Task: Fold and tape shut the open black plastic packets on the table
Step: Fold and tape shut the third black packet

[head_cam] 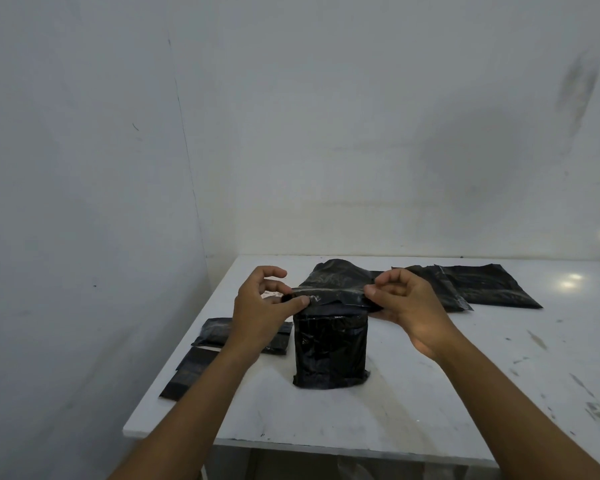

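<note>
A black plastic packet [330, 351] lies in the middle of the white table [395, 403], its open top flap [333, 289] lifted. My left hand [263, 306] pinches the flap's left corner between thumb and forefinger. My right hand [409, 306] pinches the right corner the same way. Between the two hands the flap is stretched flat above the packet's filled body.
Two flat black packets [482, 285] lie at the back right. Another packet [218, 332] sits at the left under my left wrist, and one more [191, 372] hangs partly over the table's left edge. Walls close the back and left sides.
</note>
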